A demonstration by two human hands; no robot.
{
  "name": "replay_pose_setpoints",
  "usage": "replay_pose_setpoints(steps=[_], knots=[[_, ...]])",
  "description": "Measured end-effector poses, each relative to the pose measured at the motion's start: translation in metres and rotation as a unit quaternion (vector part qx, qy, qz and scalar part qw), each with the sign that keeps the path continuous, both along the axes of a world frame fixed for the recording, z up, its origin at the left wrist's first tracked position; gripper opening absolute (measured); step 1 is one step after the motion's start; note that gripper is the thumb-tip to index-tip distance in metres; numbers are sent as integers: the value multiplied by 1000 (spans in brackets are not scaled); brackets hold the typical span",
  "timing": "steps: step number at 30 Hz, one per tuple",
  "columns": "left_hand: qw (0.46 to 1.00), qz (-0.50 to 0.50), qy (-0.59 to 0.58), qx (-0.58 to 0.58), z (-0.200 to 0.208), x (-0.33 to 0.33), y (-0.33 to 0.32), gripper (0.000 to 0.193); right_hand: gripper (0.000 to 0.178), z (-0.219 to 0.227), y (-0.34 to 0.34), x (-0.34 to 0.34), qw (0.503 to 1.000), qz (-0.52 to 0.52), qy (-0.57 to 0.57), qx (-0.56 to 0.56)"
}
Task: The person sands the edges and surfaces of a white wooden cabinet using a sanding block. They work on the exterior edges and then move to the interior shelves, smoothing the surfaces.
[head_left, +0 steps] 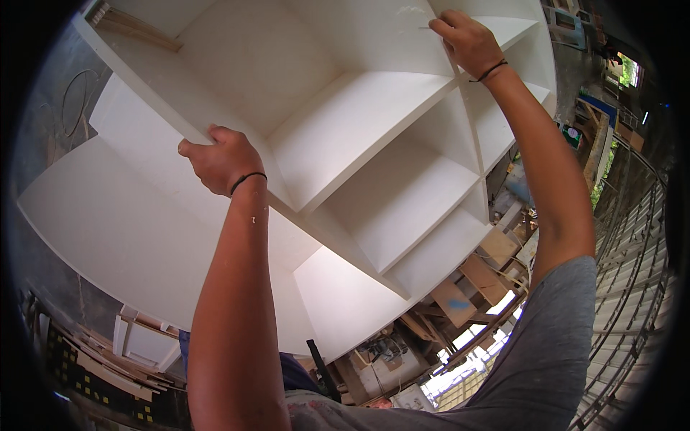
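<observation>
A large white cabinet point(359, 129) with open compartments fills the upper middle of the view, tilted across it. My left hand point(224, 161) is closed on the front edge of a long side panel point(147, 108), with the thumb and fingertips over the edge. Farther up and to the right, my right hand point(471, 44) is closed at the front edge of an upright divider point(468, 122). A faint thin mark shows by its fingertip; I cannot make out what it is. Some of the right fingers are hidden behind the hand.
Wide white panels point(108, 230) spread at the lower left. Thin wooden strips point(136, 30) lie inside the upper left compartment. Wood boards point(456, 302) and scrap lie beyond the cabinet at the lower right. Corrugated sheeting point(625, 287) with metal bars runs along the right.
</observation>
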State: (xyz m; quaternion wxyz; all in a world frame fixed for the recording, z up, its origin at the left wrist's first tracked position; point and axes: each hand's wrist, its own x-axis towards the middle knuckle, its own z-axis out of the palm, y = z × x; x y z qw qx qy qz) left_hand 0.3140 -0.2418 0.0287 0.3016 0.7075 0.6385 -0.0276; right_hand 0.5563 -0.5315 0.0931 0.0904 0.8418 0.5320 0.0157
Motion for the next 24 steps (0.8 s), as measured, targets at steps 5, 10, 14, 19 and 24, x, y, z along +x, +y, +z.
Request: replay_pose_setpoints(steps=[5,10,14,19,24], knots=[[1000,-8,14,6,2,2,0,45,36,-4,-4,0,994,64,-51,-68],[1000,-14,21,7,3,2,2,46,32,-7,-25,-14,992,65,-44,-104],[1000,-8,17,-2,4,2,1,45,33,0,-62,-44,990,8,10,-141],[1000,-5,12,3,0,0,1,44,37,11,-67,-58,986,-123,66,-94],[1000,-1,10,-17,4,3,2,43,38,2,-37,-36,991,-93,13,-93]])
